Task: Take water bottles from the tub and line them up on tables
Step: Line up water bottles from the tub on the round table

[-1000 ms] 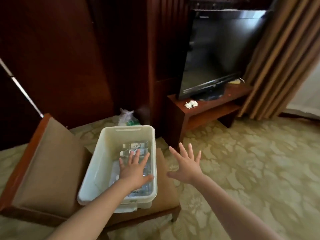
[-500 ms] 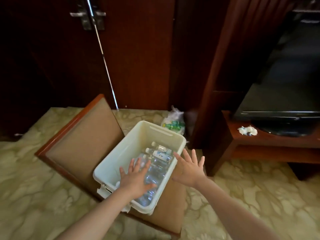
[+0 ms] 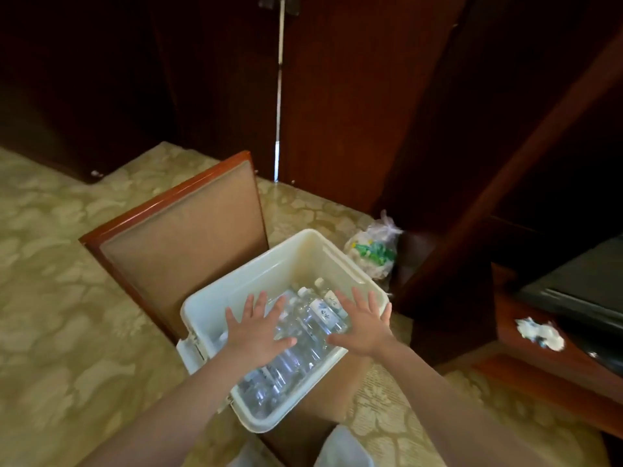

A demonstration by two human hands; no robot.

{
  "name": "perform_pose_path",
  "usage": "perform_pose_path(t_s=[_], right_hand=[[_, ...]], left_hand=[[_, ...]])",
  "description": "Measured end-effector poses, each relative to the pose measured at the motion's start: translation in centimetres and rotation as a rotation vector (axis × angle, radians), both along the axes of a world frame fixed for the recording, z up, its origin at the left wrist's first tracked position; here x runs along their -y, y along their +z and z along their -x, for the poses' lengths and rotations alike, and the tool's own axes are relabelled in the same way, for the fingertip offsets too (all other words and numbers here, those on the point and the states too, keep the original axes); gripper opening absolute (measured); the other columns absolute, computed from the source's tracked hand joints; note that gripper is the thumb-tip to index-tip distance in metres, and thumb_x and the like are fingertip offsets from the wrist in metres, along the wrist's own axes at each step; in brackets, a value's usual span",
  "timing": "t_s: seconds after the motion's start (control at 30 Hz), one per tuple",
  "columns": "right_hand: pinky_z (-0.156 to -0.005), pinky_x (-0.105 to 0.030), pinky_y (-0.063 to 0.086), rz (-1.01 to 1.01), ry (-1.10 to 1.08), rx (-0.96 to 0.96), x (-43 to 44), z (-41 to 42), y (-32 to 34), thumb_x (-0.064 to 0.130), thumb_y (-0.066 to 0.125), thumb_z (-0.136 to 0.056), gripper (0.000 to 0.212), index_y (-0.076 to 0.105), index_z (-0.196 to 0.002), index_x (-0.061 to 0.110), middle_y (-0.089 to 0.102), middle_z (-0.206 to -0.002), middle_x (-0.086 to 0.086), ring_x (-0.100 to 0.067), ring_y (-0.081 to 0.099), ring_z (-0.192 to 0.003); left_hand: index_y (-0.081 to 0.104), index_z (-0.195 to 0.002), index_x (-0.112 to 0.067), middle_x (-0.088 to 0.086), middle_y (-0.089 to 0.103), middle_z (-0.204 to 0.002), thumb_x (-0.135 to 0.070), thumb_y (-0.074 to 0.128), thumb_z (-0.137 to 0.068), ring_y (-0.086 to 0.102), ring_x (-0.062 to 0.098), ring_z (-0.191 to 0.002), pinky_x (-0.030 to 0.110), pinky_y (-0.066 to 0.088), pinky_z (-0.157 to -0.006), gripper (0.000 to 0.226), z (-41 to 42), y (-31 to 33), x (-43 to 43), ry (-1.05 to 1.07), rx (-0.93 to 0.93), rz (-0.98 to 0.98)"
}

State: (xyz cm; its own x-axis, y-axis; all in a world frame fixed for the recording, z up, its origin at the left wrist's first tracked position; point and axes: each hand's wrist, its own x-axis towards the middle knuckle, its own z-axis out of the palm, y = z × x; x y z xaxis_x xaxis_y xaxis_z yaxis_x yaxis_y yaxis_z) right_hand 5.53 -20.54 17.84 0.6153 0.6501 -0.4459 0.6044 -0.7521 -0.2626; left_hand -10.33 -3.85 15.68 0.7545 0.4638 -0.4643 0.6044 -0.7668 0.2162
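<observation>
The job stood at its first step: reaching in for a bottle, with none yet in hand. The tub (image 3: 205, 303) sat on the seat of a chair (image 3: 182, 237). The left hand (image 3: 256, 332) was spread flat above the bottles (image 3: 303, 335), its fingers (image 3: 249, 306) straight and apart, gripping nothing. The right hand (image 3: 364, 326) was likewise open over the tub's right side, holding nothing. The bottles lay on their sides, packed together in the tub, caps toward the far end. Next, by my judgement, each hand had to drop, curl round one bottle's body and lift it clear of its neighbours, then carry it to a tabletop (image 3: 505, 315), the low wooden one at right being nearest. White labels (image 3: 323, 313) showed on two far bottles, but the writing was too blurred to read, so no brand could be named
</observation>
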Motion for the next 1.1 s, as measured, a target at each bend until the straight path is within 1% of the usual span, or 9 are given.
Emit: perform_pose_path(t_s=[0.4,0.53,0.63,0.77,0.83,0.87,0.93,0.97,1.1], right_hand=[[-0.117,-0.064,-0.005,0.159,0.363,-0.135,-8.0,-9.2,-6.5,0.062,0.068,-0.079,0.102,0.001,-0.154,0.049,-0.007,-0.167,0.003,-0.030,-0.007,-0.153],[-0.118,-0.057,-0.002,0.208,0.445,-0.218,-10.6,-13.0,-8.3,0.057,0.068,-0.083,0.096,0.006,-0.155,0.045,-0.005,-0.167,0.002,-0.026,-0.004,-0.153],[-0.122,-0.050,0.009,0.227,0.490,-0.292,-12.7,-15.3,-10.2,0.045,0.067,-0.089,0.090,0.009,-0.157,0.039,-0.002,-0.167,0.000,-0.025,-0.002,-0.153],[-0.117,-0.036,0.029,0.200,0.463,-0.497,-15.2,-17.5,-11.9,0.007,0.054,-0.096,0.073,0.021,-0.156,0.032,0.001,-0.167,0.000,-0.024,0.013,-0.152],[-0.104,-0.024,0.043,0.177,0.484,-0.527,-16.4,-18.6,-11.8,-0.004,0.045,-0.095,0.067,0.032,-0.154,0.026,0.020,-0.163,-0.006,-0.022,0.040,-0.138],[-0.086,-0.012,0.047,0.160,0.492,-0.534,-16.8,-19.3,-11.9,-0.006,0.043,-0.095,0.063,0.038,-0.151,0.023,0.033,-0.157,-0.009,-0.016,0.056,-0.116],[-0.056,-0.003,0.041,0.134,0.473,-0.554,-17.3,-20.3,-12.1,-0.006,0.042,-0.097,0.053,0.048,-0.145,0.016,0.051,-0.145,-0.009,0.002,0.051,-0.074],[-0.055,-0.004,0.040,0.119,0.463,-0.560,-17.5,-20.7,-12.2,-0.004,0.042,-0.097,0.049,0.051,-0.142,0.015,0.055,-0.140,-0.008,0.003,0.049,-0.069],[-0.089,-0.029,0.053,0.043,0.391,-0.603,-17.2,-21.9,-13.0,-0.004,0.045,-0.095,0.046,0.059,-0.133,0.018,0.063,-0.129,-0.005,-0.016,0.063,-0.105]], left_hand=[[-0.011,-0.153,-0.040,0.005,-0.015,-0.163,-0.073,0.041,-0.087,-0.013,0.028,-0.150,0.062,-0.002,-0.116,0.090,-4.6,-5.3,-1.2,0.406,-0.005,0.172],[-0.008,-0.153,-0.039,0.003,-0.015,-0.163,-0.069,0.045,-0.088,-0.013,0.027,-0.150,0.060,-0.001,-0.116,0.090,-8.0,-7.4,-0.7,0.520,-0.044,0.239],[-0.006,-0.154,-0.037,0.002,-0.008,-0.164,-0.068,0.047,-0.088,-0.006,0.026,-0.151,0.055,0.005,-0.118,0.090,-10.4,-9.8,-0.4,0.594,-0.036,0.292],[0.002,-0.155,-0.032,0.004,0.014,-0.163,-0.055,0.057,-0.090,0.016,0.026,-0.149,0.042,0.023,-0.118,0.088,-13.6,-12.8,0.0,0.696,0.058,0.447],[0.007,-0.156,-0.029,0.003,0.026,-0.160,-0.045,0.060,-0.092,0.031,0.024,-0.143,0.033,0.031,-0.111,0.085,-15.4,-13.4,-0.1,0.760,0.103,0.526],[0.010,-0.156,-0.027,0.003,0.030,-0.158,-0.040,0.061,-0.093,0.036,0.024,-0.141,0.031,0.033,-0.107,0.082,-16.3,-13.6,-0.3,0.789,0.121,0.555],[0.017,-0.155,-0.022,0.006,0.034,-0.156,-0.034,0.064,-0.092,0.039,0.024,-0.139,0.029,0.034,-0.106,0.079,-18.1,-14.4,-0.9,0.839,0.151,0.581],[0.019,-0.155,-0.019,0.007,0.036,-0.155,-0.034,0.066,-0.091,0.040,0.025,-0.138,0.031,0.035,-0.107,0.080,-18.8,-14.9,-1.1,0.862,0.149,0.588],[0.029,-0.150,-0.018,0.009,0.048,-0.144,-0.034,0.070,-0.088,0.050,0.028,-0.128,0.037,0.042,-0.104,0.076,-20.4,-17.0,-1.4,0.947,0.113,0.605]])
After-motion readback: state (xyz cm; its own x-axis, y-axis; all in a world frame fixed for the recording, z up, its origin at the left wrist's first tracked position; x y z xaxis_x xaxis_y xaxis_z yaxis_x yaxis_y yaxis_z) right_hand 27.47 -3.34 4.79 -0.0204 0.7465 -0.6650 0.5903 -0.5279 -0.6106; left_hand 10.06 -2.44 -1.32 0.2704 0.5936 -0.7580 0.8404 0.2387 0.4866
